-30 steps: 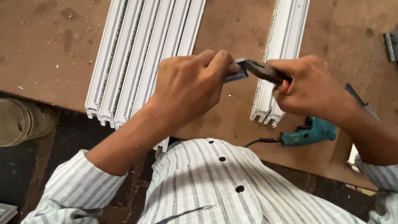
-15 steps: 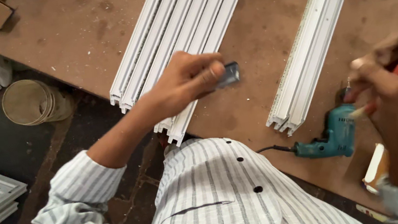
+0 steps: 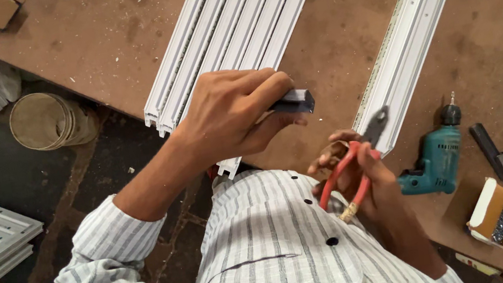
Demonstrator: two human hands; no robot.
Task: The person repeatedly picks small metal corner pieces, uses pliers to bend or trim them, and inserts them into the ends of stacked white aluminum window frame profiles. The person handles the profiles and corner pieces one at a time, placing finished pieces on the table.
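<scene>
Brown wooden tabletop (image 3: 93, 46) carries white window profiles (image 3: 231, 29). Left hand (image 3: 229, 118) pinches a small dark grey block (image 3: 294, 101); right hand (image 3: 358, 173) grips red-handled pliers (image 3: 356, 164). Held so loosely by fingertips, the block could drop.

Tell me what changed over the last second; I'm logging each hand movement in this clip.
The right hand took the red-handled pliers off the small dark metal piece, swung out to the right, then came back in near the body. The left hand kept its grip on the piece throughout. The white profiles, the teal drill and the brown table stayed as they were.
</scene>
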